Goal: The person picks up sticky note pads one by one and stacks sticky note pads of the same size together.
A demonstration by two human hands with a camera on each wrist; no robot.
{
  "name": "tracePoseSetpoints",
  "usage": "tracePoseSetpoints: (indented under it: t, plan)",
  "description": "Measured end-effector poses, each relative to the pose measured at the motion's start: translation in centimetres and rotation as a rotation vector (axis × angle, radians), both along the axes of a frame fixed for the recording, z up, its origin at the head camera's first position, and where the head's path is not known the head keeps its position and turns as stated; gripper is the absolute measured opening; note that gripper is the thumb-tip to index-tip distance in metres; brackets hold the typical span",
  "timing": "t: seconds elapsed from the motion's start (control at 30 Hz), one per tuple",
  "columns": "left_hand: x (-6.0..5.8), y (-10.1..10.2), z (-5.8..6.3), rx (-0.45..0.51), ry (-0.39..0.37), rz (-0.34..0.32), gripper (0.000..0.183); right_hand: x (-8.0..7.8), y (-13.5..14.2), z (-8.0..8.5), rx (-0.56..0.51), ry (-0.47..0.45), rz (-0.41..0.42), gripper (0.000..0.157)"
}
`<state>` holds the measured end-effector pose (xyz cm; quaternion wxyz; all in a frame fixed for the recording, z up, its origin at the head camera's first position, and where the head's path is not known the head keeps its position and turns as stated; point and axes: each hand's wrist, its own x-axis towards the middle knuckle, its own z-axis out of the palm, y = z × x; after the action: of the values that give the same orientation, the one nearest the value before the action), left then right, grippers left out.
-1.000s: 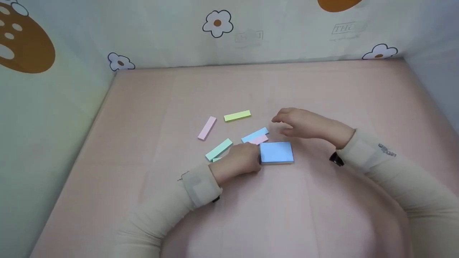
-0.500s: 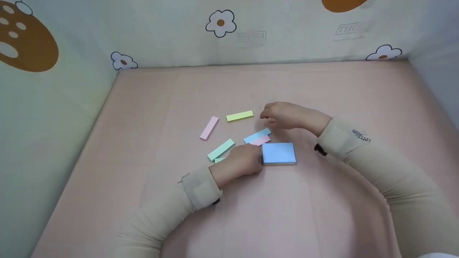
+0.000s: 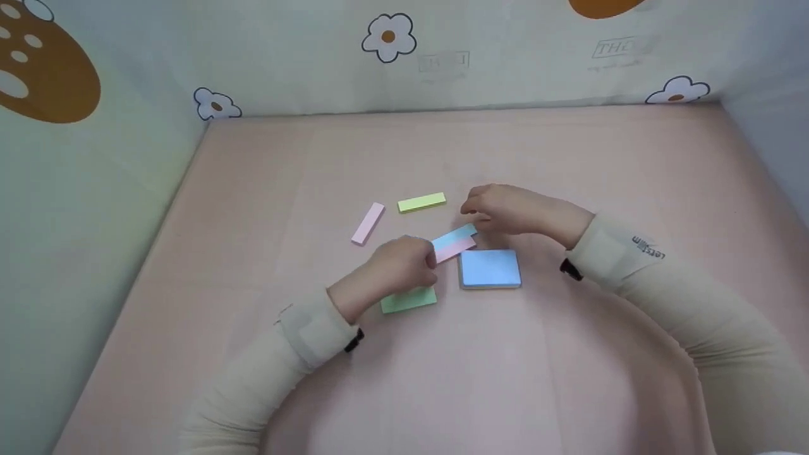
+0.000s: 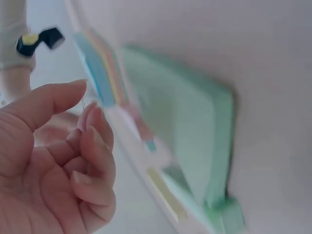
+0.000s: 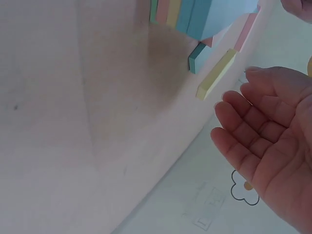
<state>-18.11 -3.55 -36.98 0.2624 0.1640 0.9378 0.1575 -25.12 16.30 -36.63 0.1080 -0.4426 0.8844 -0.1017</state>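
My left hand [image 3: 395, 268] hovers over a green sticky note pad [image 3: 409, 301], hiding much of it. In the left wrist view its fingers [image 4: 95, 151] curl loosely with nothing between them, beside the green pad. Right of that hand lies a stack of sticky note pads [image 3: 490, 269], blue on top; the right wrist view shows yellow, pink and green layers too. My right hand [image 3: 521, 210] is held relaxed and holds nothing, near a blue strip pad [image 3: 454, 237] that lies beside a pink strip pad [image 3: 456, 249].
Farther back lie a yellow strip pad [image 3: 421, 203] and another pink strip pad [image 3: 368, 224]. In the left wrist view a small green strip [image 4: 226, 214] sits by the green pad's corner. A pale wall with flowers [image 3: 389, 38] rises behind the pink table surface [image 3: 303, 164].
My left hand has moved left, off the stack's edge, and the green pad now shows more beneath it. My right hand came left toward the strips, then shifted slightly back right.
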Motion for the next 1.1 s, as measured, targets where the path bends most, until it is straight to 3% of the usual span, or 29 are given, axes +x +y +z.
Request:
tracePoseSetpoints:
  t: [0.13,0.27,0.5,0.67,0.83,1.1]
  plan:
    - [0.2,-2.1,0.4,-0.080,0.051,-0.012,0.030,0.9,0.5,0.1,-0.022,0.009,0.002,0.024]
    - [0.4,-3.6,0.5,-0.117,0.086,0.012,0.031,2.3,-0.2,0.5,-0.013,0.022,0.016,0.026]
    - [0.2,-4.6,0.5,-0.120,0.041,0.046,0.025,5.2,-4.7,0.6,0.057,0.114,0.202,0.023]
    - [0.2,-4.8,0.6,-0.133,0.033,0.041,0.020,6.3,-7.5,0.1,0.208,0.171,0.276,0.037]
    - [0.3,-5.1,0.5,-0.141,0.043,0.039,0.017,6.8,-8.9,-0.7,0.350,0.206,0.284,0.047]
    - [0.2,-5.5,0.3,-0.140,0.025,0.067,0.019,7.3,-9.6,-1.5,0.436,0.189,0.218,0.047]
